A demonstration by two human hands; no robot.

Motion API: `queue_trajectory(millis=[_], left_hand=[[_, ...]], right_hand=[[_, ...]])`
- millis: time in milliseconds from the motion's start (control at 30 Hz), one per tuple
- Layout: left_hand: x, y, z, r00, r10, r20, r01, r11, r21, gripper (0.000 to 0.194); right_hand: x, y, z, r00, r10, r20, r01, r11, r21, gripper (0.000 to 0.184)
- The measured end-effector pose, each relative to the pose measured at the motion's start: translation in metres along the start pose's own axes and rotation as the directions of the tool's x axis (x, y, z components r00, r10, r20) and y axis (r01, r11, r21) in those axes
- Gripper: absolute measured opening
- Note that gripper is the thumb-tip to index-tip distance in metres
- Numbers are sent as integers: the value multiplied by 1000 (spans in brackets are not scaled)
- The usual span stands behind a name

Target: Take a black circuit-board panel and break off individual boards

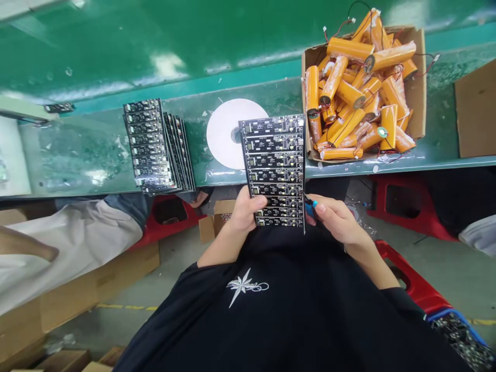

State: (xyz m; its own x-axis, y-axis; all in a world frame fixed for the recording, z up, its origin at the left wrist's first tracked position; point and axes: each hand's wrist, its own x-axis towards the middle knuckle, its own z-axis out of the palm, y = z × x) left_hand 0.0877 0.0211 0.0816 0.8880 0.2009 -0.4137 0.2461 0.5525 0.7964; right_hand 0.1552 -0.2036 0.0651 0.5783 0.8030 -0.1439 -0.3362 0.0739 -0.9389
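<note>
A black circuit board panel (274,161), split into several narrow strips, is held up in front of me. My left hand (246,211) grips its lower left side, the thumb lying over the front. My right hand (336,217) is closed around a small blue-handled hand tool (312,204), which looks like cutters or pliers. The tool's tip meets the panel's lower right edge; its jaws are too small to make out. Behind the panel, a white disc (225,135) lies on the bench, partly covered from view. Further left, similar panels (149,147) lean in a stack.
A cardboard box (419,103) full of orange wrapped battery packs with wires stands at the right of the green bench (96,173). Red stools (416,284) and a blue bin (461,330) of small parts are below. Another person's arm (27,245) is at the left.
</note>
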Motion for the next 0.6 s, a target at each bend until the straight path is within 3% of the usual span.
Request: queue_trajectory(millis=[133, 300, 500, 600], left_hand=[[4, 5, 1, 985, 134, -108, -125, 988, 86, 55], [5, 0, -4, 967, 235, -98, -209, 952, 223, 47], [-3, -9, -13, 961, 258, -99, -210, 915, 345, 46], [-3, -7, -10, 982, 173, -78, -144, 947, 288, 47]], right_hand=[[-1, -10, -3, 997, -44, -58, 31, 976, -217, 39], [-5, -12, 3, 986, -83, -147, 29, 940, -339, 39], [-4, -16, 5, 975, -63, -212, -21, 927, -375, 43], [-2, -17, 3, 978, -34, -206, -40, 939, -343, 45]])
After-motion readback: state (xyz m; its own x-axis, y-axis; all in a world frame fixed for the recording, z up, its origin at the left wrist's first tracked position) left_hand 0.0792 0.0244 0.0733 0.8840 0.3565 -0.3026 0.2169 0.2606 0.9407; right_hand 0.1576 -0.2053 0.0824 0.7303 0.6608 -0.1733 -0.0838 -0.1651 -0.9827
